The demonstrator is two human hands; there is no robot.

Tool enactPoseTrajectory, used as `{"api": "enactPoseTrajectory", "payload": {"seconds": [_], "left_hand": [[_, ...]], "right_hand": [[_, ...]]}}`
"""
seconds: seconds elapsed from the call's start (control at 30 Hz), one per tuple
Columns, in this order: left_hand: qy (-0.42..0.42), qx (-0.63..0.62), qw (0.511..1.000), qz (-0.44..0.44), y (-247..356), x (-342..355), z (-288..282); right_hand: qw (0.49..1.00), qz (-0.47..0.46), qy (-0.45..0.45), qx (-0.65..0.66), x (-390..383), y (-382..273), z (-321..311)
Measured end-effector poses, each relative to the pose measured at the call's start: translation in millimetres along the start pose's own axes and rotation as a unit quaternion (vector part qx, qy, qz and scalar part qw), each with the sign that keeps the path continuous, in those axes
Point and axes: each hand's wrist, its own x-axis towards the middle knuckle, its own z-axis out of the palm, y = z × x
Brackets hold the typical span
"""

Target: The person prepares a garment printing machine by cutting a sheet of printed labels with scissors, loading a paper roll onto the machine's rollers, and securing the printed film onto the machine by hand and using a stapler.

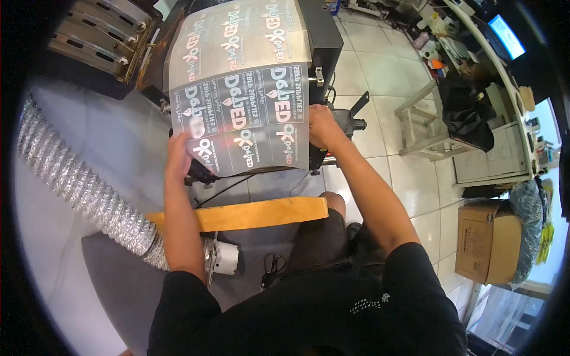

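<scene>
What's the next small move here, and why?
Probably slide the right hand toward the near right corner of the printed film: it sits farther up its side edge than the left hand, and the near edge is unsupported between them, so matching positions should hold it evenly.

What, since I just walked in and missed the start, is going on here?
A seated person holds a translucent printed film sheet by its edges, the left hand at the near left corner and the right hand on the right edge. The sheet's far part lies over a dark machine. Nearer the person, an orange-yellow strip passes beneath the left forearm, and black-handled scissors lie beside the thigh.
</scene>
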Motion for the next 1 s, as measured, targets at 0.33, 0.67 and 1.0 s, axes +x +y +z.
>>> {"api": "enactPoseTrajectory", "payload": {"seconds": [0.33, 0.67, 1.0], "left_hand": [[-0.041, 0.289, 0.955, 0.052, 76, -12, 14], [-0.050, 0.027, 0.971, 0.232, 73, 11, 24], [0.100, 0.201, 0.916, 0.331, 65, 33, 20]], "right_hand": [[0.973, 0.129, 0.043, 0.185, 4, -25, -21], [0.865, 0.201, 0.091, 0.451, 9, -27, -13], [0.805, 0.150, -0.069, 0.570, 10, 9, -12]]}}
